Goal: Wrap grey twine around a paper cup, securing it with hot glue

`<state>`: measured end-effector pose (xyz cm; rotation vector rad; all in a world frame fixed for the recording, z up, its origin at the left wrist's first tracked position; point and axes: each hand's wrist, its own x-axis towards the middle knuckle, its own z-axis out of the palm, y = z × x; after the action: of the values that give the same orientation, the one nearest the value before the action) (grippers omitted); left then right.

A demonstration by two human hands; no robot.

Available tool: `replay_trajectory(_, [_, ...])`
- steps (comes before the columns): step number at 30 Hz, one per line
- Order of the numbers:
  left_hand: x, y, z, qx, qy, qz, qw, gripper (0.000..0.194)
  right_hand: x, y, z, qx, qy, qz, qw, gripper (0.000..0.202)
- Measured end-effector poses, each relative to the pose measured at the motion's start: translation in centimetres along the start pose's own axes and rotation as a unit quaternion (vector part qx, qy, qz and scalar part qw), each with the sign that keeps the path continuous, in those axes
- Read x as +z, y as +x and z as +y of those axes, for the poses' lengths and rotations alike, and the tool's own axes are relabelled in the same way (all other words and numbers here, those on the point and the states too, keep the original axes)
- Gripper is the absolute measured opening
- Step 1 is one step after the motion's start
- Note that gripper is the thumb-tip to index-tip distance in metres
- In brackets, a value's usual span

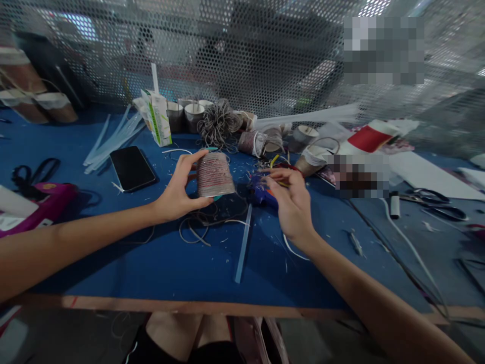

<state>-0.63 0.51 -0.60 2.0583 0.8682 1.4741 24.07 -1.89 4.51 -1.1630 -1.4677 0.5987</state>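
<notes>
My left hand (182, 184) is closed around a cord-wrapped cup (215, 174), thumb below and fingers above. Grey and reddish cord winds round its side, and teal shows at both edges. The cup is tilted on its side, above the table. To its right, my right hand (290, 202) has its fingers bent together in a pinch; what lies between the tips is too small to make out. Just beside those fingers is a blue glue gun (261, 194), partly hidden by the hand. A clear glue stick (243, 247) points from it toward the front edge.
A phone (132, 168) and loose glue sticks (113, 139) lie left. Behind stand a drink carton (161, 119), a cord bundle (220, 124) and several wrapped cups (195, 116) before a perforated metal screen (250, 60). Scissors (435, 199) and a white cable (409, 247) lie right.
</notes>
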Motion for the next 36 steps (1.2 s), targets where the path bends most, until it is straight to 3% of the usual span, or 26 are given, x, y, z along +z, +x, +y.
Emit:
replay_trajectory(1, [0.0, 0.0, 0.0, 0.001, 0.003, 0.004, 1.000, 0.084, -0.2, -0.1, -0.2, -0.042, 0.004, 0.019, 0.999, 0.015])
replay_trajectory(3, [0.1, 0.0, -0.1, 0.004, 0.011, 0.022, 1.000, 0.085, -0.4, -0.6, -1.0, -0.062, 0.073, -0.018, 0.995, 0.011])
replay_trajectory(5, [0.1, -0.1, -0.2, 0.005, 0.017, 0.042, 0.999, 0.087, -0.5, -1.2, -1.8, -0.007, 0.161, -0.121, 0.979, 0.015])
replay_trajectory(8, [0.2, -0.1, -0.5, 0.005, 0.016, 0.062, 0.998, 0.090, -0.3, -2.0, -2.6, 0.086, 0.237, -0.265, 0.931, 0.023])
replay_trajectory(12, [0.3, -0.2, -0.7, 0.009, 0.013, 0.070, 0.997, 0.092, 0.1, -2.3, -2.3, 0.124, 0.280, -0.335, 0.891, 0.026])
replay_trajectory(17, [0.4, -0.3, -0.8, 0.025, 0.011, 0.078, 0.997, 0.086, 0.3, -2.1, -1.5, 0.120, 0.306, -0.355, 0.875, 0.027])
replay_trajectory(26, [0.5, -0.3, -1.0, 0.028, -0.015, 0.078, 0.996, 0.086, 0.3, -1.8, -1.5, 0.114, 0.326, -0.338, 0.875, 0.027])
replay_trajectory(36, [0.4, -0.3, -0.9, 0.030, -0.030, 0.077, 0.996, 0.084, 0.1, -1.5, -1.6, 0.134, 0.341, -0.277, 0.888, 0.042])
